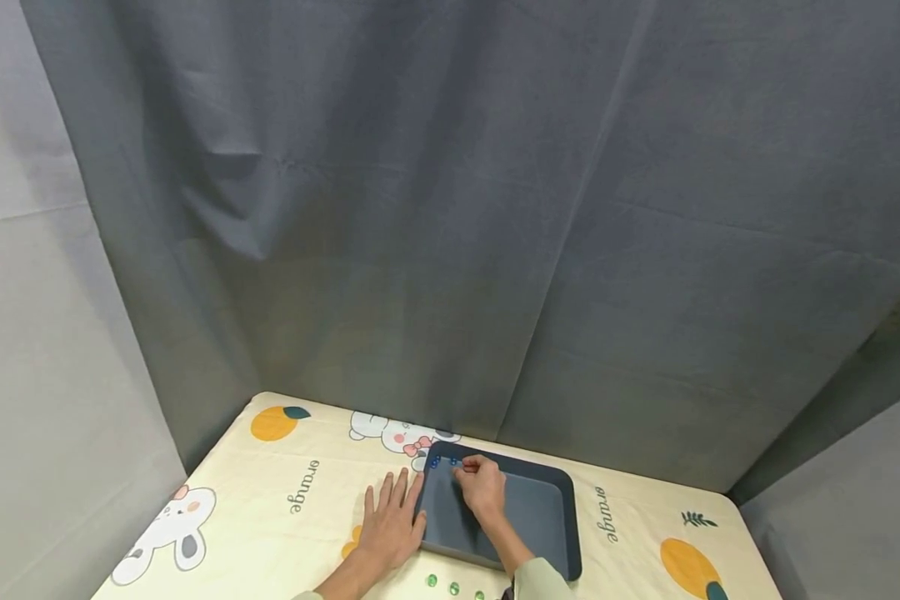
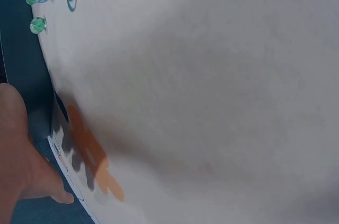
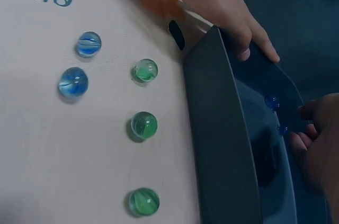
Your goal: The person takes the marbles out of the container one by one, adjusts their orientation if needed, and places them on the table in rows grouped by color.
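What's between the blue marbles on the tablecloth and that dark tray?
A row of three green glass marbles. In the right wrist view, they line up beside the dark tray, closer to it than those blue marbles.

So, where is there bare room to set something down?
Free: right half of the tray, beside the right hand; the cloth between left hand and left rabbit print. Crowded: tray's far left corner, holding blue marbles; nearside cloth, with green marbles and blue ones.

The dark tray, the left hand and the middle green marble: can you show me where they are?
Dark tray [image 1: 538, 515]: head view, on its bare floor.
Left hand [image 1: 392, 527]: head view, on the back of it.
Middle green marble [image 3: 144, 125]: right wrist view, on its centre.
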Motion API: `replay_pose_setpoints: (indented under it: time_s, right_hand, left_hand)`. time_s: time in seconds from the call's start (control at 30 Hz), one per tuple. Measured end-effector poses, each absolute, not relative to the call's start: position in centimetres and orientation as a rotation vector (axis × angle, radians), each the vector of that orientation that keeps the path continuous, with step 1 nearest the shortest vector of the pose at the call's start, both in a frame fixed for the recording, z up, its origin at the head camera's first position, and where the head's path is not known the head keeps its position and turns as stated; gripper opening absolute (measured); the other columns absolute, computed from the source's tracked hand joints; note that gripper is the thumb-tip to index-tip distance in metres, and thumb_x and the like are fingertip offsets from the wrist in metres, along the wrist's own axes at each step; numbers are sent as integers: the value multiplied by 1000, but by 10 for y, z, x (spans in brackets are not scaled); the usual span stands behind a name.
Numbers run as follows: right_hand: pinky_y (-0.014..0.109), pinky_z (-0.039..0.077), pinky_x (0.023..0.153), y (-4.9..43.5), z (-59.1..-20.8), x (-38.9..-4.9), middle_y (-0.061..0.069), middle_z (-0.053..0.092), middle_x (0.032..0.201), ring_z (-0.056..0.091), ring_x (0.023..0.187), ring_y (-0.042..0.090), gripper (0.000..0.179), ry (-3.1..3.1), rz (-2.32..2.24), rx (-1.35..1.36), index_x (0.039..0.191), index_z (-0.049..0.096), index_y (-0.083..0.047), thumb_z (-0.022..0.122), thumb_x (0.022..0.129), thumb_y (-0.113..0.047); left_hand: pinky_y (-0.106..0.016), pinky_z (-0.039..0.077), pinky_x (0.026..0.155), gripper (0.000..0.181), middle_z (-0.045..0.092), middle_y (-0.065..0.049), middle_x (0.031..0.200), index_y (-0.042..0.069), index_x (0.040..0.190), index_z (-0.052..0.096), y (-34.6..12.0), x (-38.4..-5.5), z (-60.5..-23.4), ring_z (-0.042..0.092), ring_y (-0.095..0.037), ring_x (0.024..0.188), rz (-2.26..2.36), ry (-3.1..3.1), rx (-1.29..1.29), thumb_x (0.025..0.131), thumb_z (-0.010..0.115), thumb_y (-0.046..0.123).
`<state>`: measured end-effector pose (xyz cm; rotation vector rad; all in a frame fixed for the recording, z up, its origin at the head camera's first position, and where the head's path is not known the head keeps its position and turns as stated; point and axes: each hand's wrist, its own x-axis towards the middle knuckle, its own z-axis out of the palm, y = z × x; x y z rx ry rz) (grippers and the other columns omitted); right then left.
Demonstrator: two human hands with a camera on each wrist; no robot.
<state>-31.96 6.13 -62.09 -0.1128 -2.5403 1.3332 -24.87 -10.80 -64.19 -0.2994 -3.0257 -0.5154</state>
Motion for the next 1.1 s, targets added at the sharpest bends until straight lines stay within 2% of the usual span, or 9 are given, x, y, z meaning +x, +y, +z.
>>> replay_pose_setpoints:
  time_s: [0.53,0.87,1.1]
  right_hand:
    - [42,56,69,55,-642,-332,5,73,77,68,71,21,17,-2536,1311,-116,91,77,2,84,79,-8]
    - [44,55,67,53,-643,-337,4,71,71,66,66,20,10,-2531,1252,-130,84,77,1,83,78,-4]
    - [45,53,66,51,-645,-341,2,69,68,64,66,21,12,-2553,1204,-133,82,77,-1,84,78,-9]
  left_hand:
    - [-68,15,112,61,30,-18,159,13,157,32,-107,-250,-641,23,-42,145,-515,-3037,-278,102,46,36]
    - [-68,16,112,61,30,-17,159,15,158,31,-108,-250,-646,24,-42,145,-515,-3027,-272,103,45,36]
    - [-69,16,112,60,30,-17,159,14,157,32,-108,-250,-646,24,-42,145,-521,-3028,-275,103,45,36]
